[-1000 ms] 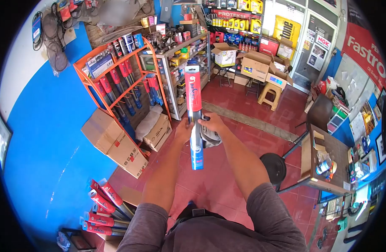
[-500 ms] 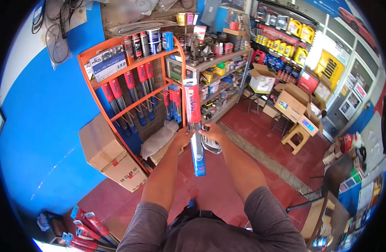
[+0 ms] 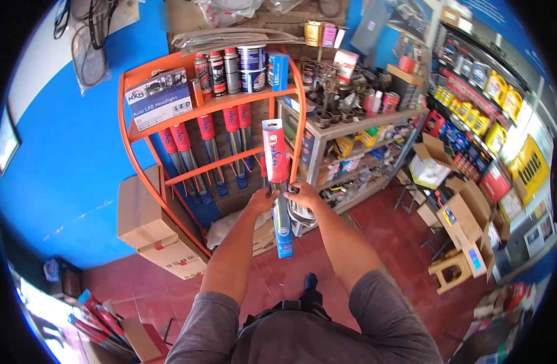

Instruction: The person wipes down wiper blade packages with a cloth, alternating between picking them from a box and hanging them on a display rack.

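Upright in front of me is a long, narrow wiper blade pack (image 3: 275, 155), red at the top, dark in the middle and blue at the foot. My left hand (image 3: 263, 201) grips it around mid-length from the left. From the right, my right hand (image 3: 304, 195) pinches the same part, thumb towards the pack. Beyond it stands an orange rack (image 3: 302, 109), where similar red-topped wiper blade packs (image 3: 207, 130) hang in a row below the top shelf. The held pack partly covers others hanging behind it.
On the rack's top shelf are a headlight box (image 3: 160, 100), several spray cans (image 3: 217, 73) and stacked tins (image 3: 252, 59). A large carton (image 3: 169, 249) stands at its left. Cluttered grey shelving (image 3: 351, 128) is to its right. Opened cartons (image 3: 460, 225) and a yellow stool (image 3: 451, 271) sit farther right.
I have come nearer the orange rack, which looks larger, and the shelving has shifted right in view. Both hands still hold the pack, its top now tilted slightly more to the left.
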`<action>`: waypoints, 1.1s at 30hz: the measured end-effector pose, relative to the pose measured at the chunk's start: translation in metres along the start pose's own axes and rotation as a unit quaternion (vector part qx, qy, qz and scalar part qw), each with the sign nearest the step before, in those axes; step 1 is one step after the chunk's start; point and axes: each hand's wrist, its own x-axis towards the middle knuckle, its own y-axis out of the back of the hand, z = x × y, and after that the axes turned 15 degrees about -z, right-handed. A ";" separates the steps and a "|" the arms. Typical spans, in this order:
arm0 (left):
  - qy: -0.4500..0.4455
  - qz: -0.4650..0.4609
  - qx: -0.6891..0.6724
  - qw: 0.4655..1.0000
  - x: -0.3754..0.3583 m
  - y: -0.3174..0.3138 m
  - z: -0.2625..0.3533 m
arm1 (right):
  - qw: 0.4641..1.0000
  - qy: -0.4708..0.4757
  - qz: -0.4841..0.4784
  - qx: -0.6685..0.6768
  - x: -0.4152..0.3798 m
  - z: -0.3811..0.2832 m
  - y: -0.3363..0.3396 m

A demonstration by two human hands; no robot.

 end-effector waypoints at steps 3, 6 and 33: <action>0.037 0.037 -0.012 0.999 0.024 0.007 0.002 | 0.999 0.030 -0.022 -0.003 0.040 0.012 0.014; 0.051 0.063 -0.019 0.997 0.035 0.006 0.022 | 0.998 0.050 -0.048 -0.006 0.079 0.037 0.025; -0.162 0.500 0.214 0.824 0.158 -0.037 -0.156 | 0.940 0.339 -0.027 0.022 0.243 0.152 -0.074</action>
